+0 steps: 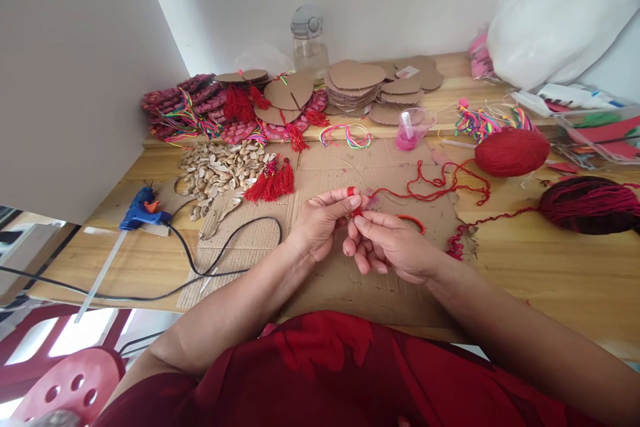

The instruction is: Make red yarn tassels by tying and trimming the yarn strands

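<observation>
Red yarn (352, 191) is looped around a fingertip of my left hand (324, 219), whose thumb presses on it. My right hand (387, 240) pinches the same yarn just to the right, its other fingers curled below. From my hands a loose red strand (425, 195) trails over the cardboard to a red yarn ball (513, 152). Behind my right hand shows part of an orange ring-shaped handle (414, 223); the rest of that thing is hidden. Finished red tassels (273, 180) lie in a bunch to the left of my hands.
A cardboard sheet (320, 293) covers the middle of the wooden table. Peanut shells (220, 170) and a blue glue gun (143, 209) with a black cord lie left. Cardboard discs (355, 77), a bottle (309, 47) and a pink cup (411, 133) stand behind. Dark red yarn (580, 205) lies right.
</observation>
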